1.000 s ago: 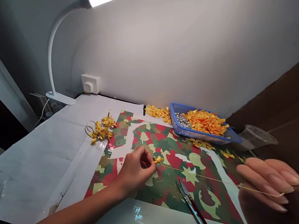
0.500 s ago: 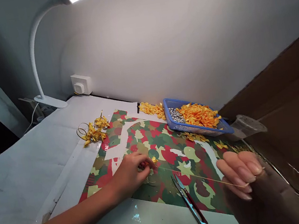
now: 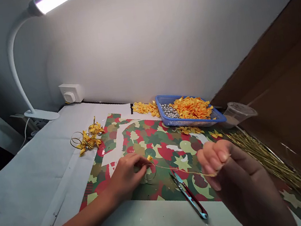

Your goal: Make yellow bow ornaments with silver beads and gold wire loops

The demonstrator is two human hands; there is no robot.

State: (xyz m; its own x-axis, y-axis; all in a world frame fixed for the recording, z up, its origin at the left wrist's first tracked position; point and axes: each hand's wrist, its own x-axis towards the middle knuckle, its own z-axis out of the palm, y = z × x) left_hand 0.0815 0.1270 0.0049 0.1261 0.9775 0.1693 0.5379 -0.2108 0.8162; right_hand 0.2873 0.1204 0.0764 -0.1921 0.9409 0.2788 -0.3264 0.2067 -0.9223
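My left hand [image 3: 129, 172] is closed in a pinch on a small yellow ribbon bow [image 3: 149, 158], which is mostly hidden by the fingers. A thin gold wire loop [image 3: 155, 172] curves out beside its fingertips. From there a fine gold thread [image 3: 181, 170], slightly slack, runs across to my right hand [image 3: 236, 179]. That hand is raised at the right, its fingers curled shut on the thread's end. Between the hands lies a pair of thread snips [image 3: 191, 199], blades pointing away, on the patterned paper [image 3: 162, 190].
A blue basket [image 3: 194, 122] holds orange ribbon bows and silver beads. More yellow bows [image 3: 145, 108] lie beside it. Finished-looking bows with wire rings [image 3: 88, 140] sit left. A clear plastic cup [image 3: 238, 113], gold wire stems [image 3: 261, 156] and a lamp [image 3: 14, 61] stand around.
My right hand has moved left and a little upward, closer to my left hand, and the thread has gone from taut to slightly slack. The whole view has shifted a little.
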